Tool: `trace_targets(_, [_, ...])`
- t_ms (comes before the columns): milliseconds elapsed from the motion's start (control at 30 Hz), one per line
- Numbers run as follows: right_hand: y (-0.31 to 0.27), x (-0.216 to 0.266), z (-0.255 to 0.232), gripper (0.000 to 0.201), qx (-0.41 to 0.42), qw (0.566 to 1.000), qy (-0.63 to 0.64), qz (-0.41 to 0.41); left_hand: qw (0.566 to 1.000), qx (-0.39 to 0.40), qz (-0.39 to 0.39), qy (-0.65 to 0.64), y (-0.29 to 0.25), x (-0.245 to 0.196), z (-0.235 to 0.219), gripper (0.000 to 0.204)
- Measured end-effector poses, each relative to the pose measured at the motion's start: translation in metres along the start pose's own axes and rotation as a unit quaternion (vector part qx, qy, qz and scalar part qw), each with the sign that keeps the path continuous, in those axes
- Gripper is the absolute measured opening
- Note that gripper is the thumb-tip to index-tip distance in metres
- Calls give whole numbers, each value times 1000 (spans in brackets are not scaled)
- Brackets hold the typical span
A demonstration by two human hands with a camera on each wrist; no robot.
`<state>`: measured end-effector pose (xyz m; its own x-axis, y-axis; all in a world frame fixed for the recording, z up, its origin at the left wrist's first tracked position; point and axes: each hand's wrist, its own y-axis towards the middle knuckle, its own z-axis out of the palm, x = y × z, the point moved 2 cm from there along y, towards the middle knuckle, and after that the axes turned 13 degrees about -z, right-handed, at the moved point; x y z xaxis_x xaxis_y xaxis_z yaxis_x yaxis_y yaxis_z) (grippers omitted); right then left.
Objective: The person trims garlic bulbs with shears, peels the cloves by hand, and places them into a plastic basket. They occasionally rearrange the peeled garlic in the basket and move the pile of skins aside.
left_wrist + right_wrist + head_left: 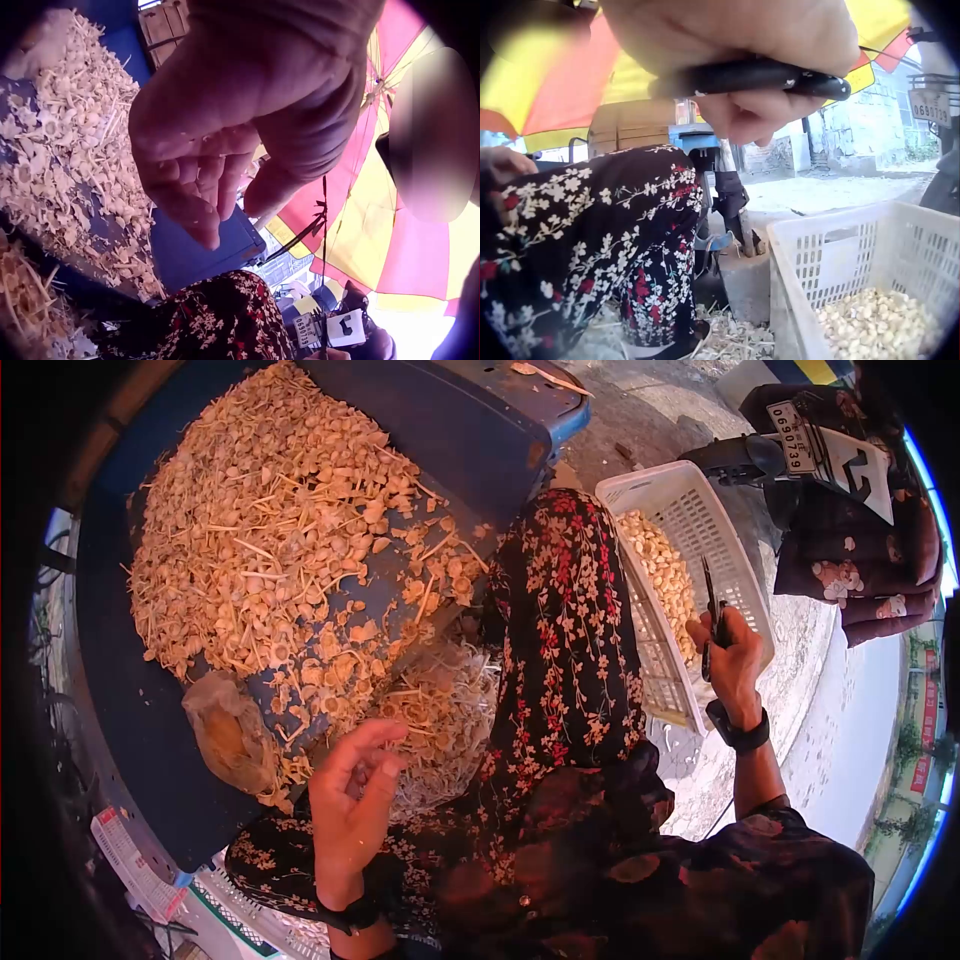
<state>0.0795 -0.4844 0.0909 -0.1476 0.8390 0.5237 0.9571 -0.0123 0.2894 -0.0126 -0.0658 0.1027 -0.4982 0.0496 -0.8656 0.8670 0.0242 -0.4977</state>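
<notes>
My left hand (355,795) hovers above the lap beside a clear plastic bag of dry scraps (440,705). Its fingers are loosely bent, with nothing visible between them and the thumb; small pale flakes stick to them in the left wrist view. My right hand (738,660) grips black-handled shears (716,622), blades pointing away, over the near side of a white slatted crate (735,540). Pale peeled garlic cloves (660,565) cover the crate's bottom. A large heap of dry garlic skins and stalks (270,530) covers much of the blue tabletop (440,420) on the left.
A crumpled plastic bag (232,730) lies at the heap's near edge. The knee in floral trousers (570,610) stands between table and crate. Beyond the crate is a parked vehicle with a number plate (790,435). A striped umbrella (420,247) spreads overhead.
</notes>
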Motion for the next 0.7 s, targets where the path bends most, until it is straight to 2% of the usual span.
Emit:
trace_targets(33, [6,24,16,26,35,999,29,-11,1000,16,9,-9,-6,-14,0,31])
trace_targets(67, [15,53,29,26,74,994,29,-77,993,101,57,-2,-17,-36,-1,34])
trace_targets(100, [26,90,43,26,96,987,76,-105,977,186,103,6,-27,-55,1,37])
trace_targets(133, [38,114,58,25,146,974,102,-139,953,217,199,-73,-37,-63,15,33])
trace_targets(167, [52,141,78,23,143,960,162,-179,913,245,290,-151,-46,-70,24,30])
trace_targets(200, [72,153,102,22,171,942,189,-217,887,348,278,-126,-48,-81,19,41])
trace_targets(233, [93,177,119,21,198,935,194,-222,849,448,263,-98,-49,-96,9,54])
trace_targets(267, [115,177,160,19,187,925,228,-238,826,476,281,-107,-47,-94,3,61])
trace_targets(300, [138,189,188,18,155,931,175,-281,802,505,298,-116,-44,-92,-3,67])
trace_targets(333, [157,193,219,20,179,939,165,-243,799,463,348,-161,-35,-73,-8,67])
trace_targets(400, [188,183,285,22,226,950,153,-153,854,349,383,-53,4,-82,-30,15])
trace_targets(433, [195,183,303,22,226,953,124,-156,935,179,296,-84,2,-65,-33,14])
trace_targets(467, [201,180,321,22,228,956,95,-159,961,87,242,-99,11,-47,-38,16])
trace_targets(500, [202,180,335,22,231,957,66,-160,979,50,171,-101,19,-29,-47,17])
trace_targets(533, [201,179,345,21,228,959,53,-161,977,19,46,-205,24,-10,-52,8])
trace_targets(600, [198,172,360,21,208,961,108,-147,979,-64,-14,-193,45,24,-66,12])
trace_targets(667, [194,169,361,16,215,959,153,-101,978,-101,-36,-180,60,43,-74,15])
trace_targets(700, [194,170,357,15,215,955,174,-106,976,-123,-45,-171,67,49,-78,16])
